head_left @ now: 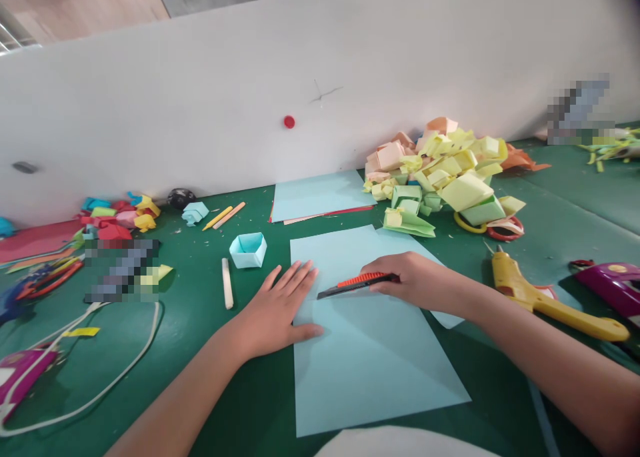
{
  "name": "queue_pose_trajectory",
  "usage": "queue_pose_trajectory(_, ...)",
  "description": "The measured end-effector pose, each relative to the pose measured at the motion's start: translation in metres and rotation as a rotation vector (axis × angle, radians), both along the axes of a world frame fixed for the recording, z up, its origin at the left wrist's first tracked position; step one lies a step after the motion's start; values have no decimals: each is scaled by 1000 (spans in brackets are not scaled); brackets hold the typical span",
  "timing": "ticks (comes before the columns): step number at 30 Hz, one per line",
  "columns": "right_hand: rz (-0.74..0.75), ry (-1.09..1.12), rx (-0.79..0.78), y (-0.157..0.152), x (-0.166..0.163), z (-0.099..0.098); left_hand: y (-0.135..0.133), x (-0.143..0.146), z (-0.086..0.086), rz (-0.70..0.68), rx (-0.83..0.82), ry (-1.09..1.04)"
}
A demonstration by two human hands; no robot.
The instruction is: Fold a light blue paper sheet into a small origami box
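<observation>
A light blue sheet of paper (370,357) lies on the green table (210,390) in front of me. My left hand (280,310) rests flat on the sheet's left edge, fingers stretched out. My right hand (415,280) is closed around an orange and black utility knife (357,285), held low over the upper part of the sheet with its tip pointing left toward my left hand's fingertips.
A small folded blue paper box (248,249) and a white stick (227,283) sit left of the sheet. A pile of folded yellow, green and peach papers (440,170) lies behind. A yellow glue gun (545,300) lies at right. More blue sheets (320,193) lean by the white wall.
</observation>
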State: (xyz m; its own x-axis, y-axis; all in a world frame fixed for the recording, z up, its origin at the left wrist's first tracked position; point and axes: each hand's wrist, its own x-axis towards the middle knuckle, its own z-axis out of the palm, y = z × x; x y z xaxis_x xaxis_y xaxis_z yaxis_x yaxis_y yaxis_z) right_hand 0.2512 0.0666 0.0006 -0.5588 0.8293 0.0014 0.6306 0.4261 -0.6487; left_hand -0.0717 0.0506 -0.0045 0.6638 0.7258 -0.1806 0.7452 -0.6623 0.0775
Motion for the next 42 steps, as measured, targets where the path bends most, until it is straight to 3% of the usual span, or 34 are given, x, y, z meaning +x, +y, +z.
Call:
queue_pose_trajectory(24,-11,-14,-49,-1,6,12,-1,-1,0,-3,8,3)
queue_pose_trajectory(42,-7,5,-96,3,12,10,0,1,1,7,-10,19)
